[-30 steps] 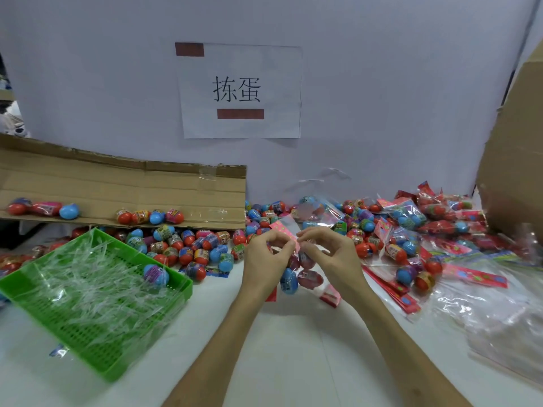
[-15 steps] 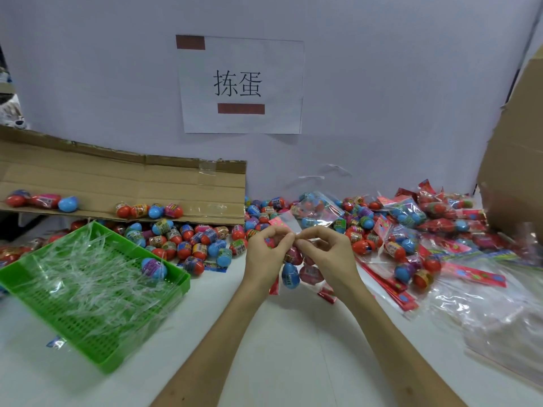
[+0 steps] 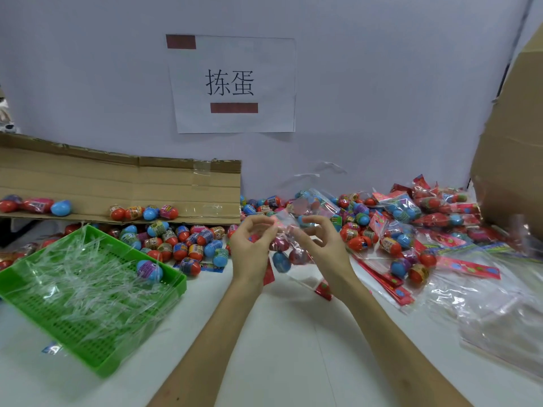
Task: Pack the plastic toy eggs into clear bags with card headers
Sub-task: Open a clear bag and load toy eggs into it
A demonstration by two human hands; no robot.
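Observation:
My left hand (image 3: pixel 249 248) and my right hand (image 3: pixel 320 245) hold a clear bag (image 3: pixel 286 254) up over the white table, each pinching its top edge near the red card header. Several eggs hang inside the bag, a blue one (image 3: pixel 281 261) lowest. Loose red and blue toy eggs (image 3: pixel 182 245) lie in a heap behind my left hand. Filled bags with red headers (image 3: pixel 411 212) pile up at the right.
A green mesh tray (image 3: pixel 88 318) of clear plastic strips with one egg stands at the left. Behind it lies a flat cardboard sheet (image 3: pixel 117 186) with eggs on it. Empty clear bags (image 3: pixel 499 318) lie at right, below a cardboard box (image 3: pixel 511 142).
My hands have drawn slightly apart at the top of the bag, and the fingers have shifted along its edge. The bag hangs in about the same place.

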